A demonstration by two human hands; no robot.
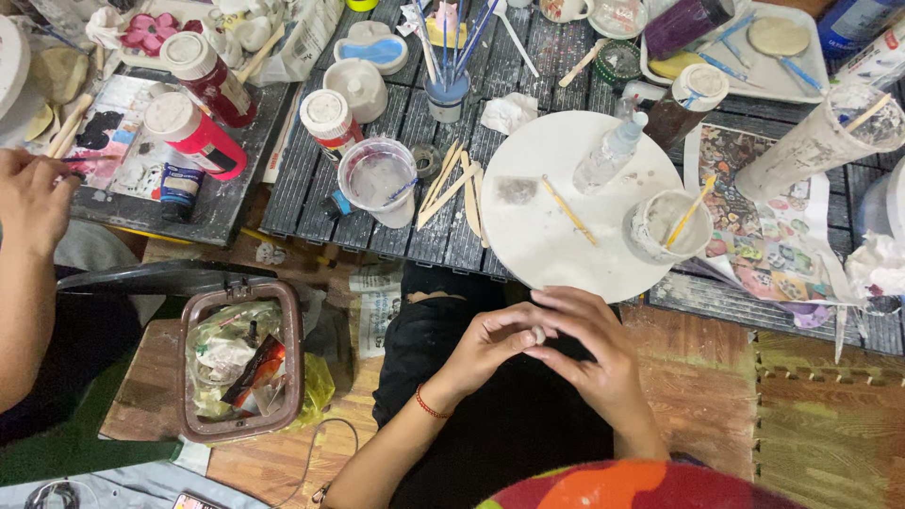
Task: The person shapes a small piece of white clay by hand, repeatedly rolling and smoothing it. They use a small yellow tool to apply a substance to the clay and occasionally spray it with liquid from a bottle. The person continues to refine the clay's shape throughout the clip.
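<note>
Low dark slatted table [396,217] up top, crammed with paint bottles and cups around a round white board [547,236], wood floor below. Lower centre, left hand [485,344] and right hand [589,353] pinch together on a tiny pale lump [537,334], mostly hidden. Another person's hand [33,203] is cut off at left.

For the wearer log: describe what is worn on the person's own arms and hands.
Both forearms are bare, with no sleeves or gloves in view. The left hand has a thin red bead bracelet around its wrist. The right hand shows no ring, watch or band.
</note>
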